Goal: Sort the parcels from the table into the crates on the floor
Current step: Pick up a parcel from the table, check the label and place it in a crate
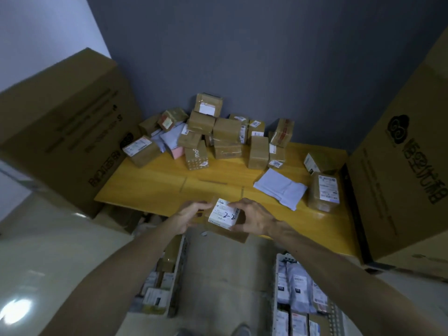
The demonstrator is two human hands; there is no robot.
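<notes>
I hold a small brown parcel (224, 215) with a white label marked by hand, over the near edge of the yellow table (150, 185). My left hand (190, 214) grips its left side and my right hand (254, 218) its right side. A heap of taped brown parcels (228, 134) lies at the table's back. More parcels sit at the right: a white soft bag (281, 187) and a labelled brown box (324, 191). On the floor below stand a left crate (178, 267) and a right crate (275, 287), both holding parcels.
A large cardboard carton (68, 127) stands at the table's left and another large carton (407, 161) at its right. A dark grey wall is behind the table. Pale tiled floor (223, 270) runs between the two crates.
</notes>
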